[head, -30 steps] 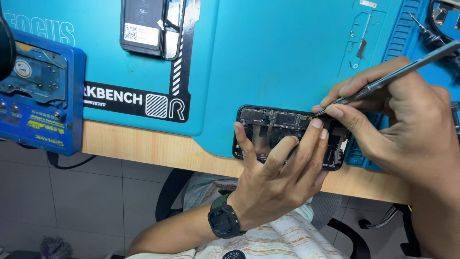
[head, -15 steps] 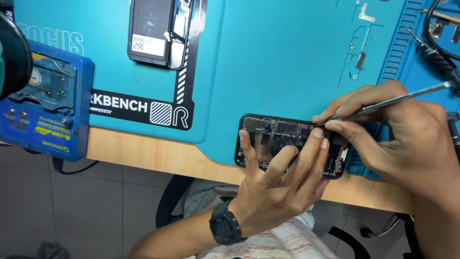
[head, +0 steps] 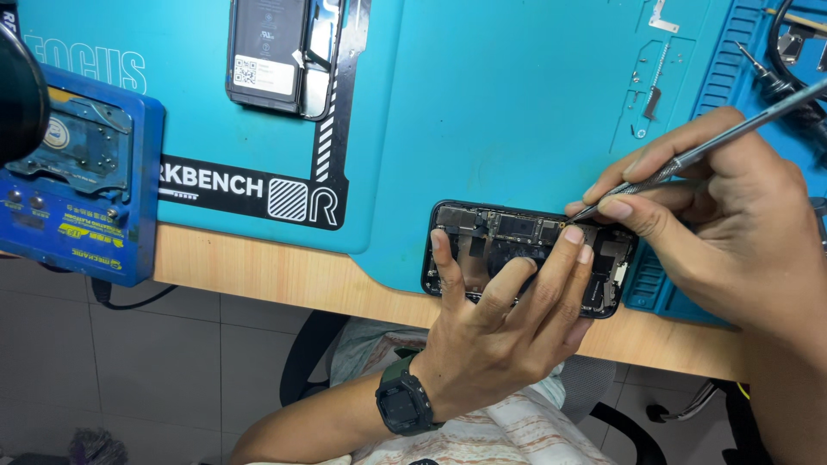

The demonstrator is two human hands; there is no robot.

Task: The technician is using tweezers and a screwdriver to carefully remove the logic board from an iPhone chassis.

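Observation:
An opened phone body (head: 482, 237), its circuit parts showing, lies at the front edge of a blue work mat (head: 482, 120). My left hand (head: 504, 319) presses down on it with fingers spread and wears a dark wristwatch (head: 405, 403). My right hand (head: 724, 215) pinches a thin metal tool (head: 732, 133) like a pen. The tool's tip touches the inside of the phone near its upper right, just above my left fingertips.
A black phone part with a white label (head: 280, 52) lies at the top of the mat. A blue box-shaped device (head: 77, 181) stands at the left. Small metal pieces (head: 650, 95) and cables (head: 788, 52) lie at the upper right. The wooden desk edge (head: 284, 275) runs below.
The view has shifted a little, so the phone sits slightly lower and further right in frame. Both hands keep their hold; the tool's tip stays at the phone's upper right.

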